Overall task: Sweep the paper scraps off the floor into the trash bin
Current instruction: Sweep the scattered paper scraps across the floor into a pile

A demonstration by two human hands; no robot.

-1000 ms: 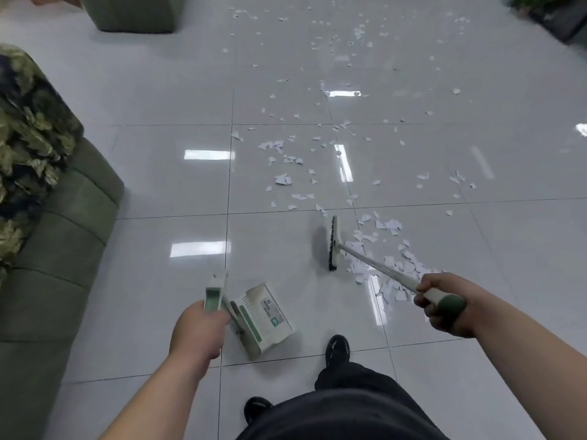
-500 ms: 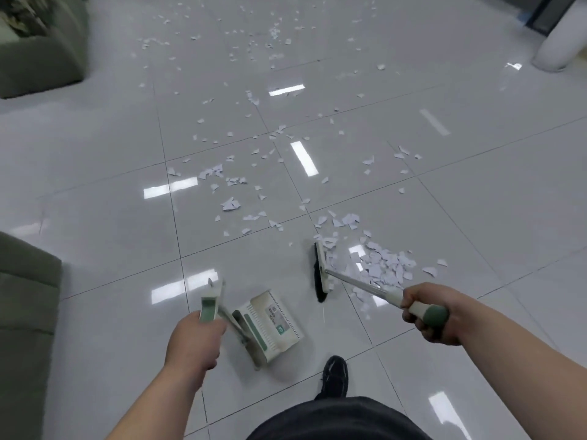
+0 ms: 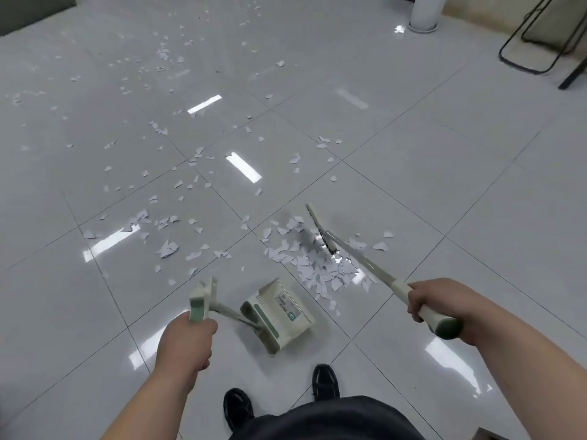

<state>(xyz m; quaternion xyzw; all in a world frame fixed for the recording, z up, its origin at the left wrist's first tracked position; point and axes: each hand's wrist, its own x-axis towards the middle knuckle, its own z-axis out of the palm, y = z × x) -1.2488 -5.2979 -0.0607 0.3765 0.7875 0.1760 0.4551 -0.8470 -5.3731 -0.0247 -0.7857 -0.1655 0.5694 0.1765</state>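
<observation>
The fingers [image 3: 414, 304] of the right hand [image 3: 435, 300] are curling closed around the white grip of the broom [image 3: 365, 262], just above its green end cap. The broom's shaft is running forward and to the left from this hand, down to the broom head [image 3: 319, 228]. The head is sitting at the far edge of the pile of paper scraps [image 3: 317, 269], with its dark bristles facing the pile. Whether the bristles are touching the floor [image 3: 444, 185] cannot be determined.

The left hand [image 3: 184, 342] is gripping the green-and-white handle top of the dustpan [image 3: 279, 312], with its fingers wrapping around it. The dustpan's thin shaft is sloping down and to the right from this hand to the pan. The pan is resting on the floor just ahead of the black shoes [image 3: 325, 381], and its open mouth is pointing toward the pile. The nearest scraps are lying just beside that mouth.

More scraps are lying scattered over the glossy grey tiles to the left and far ahead. A white cylinder [image 3: 424, 14] is standing at the far right, near a black metal frame [image 3: 540, 42].
</observation>
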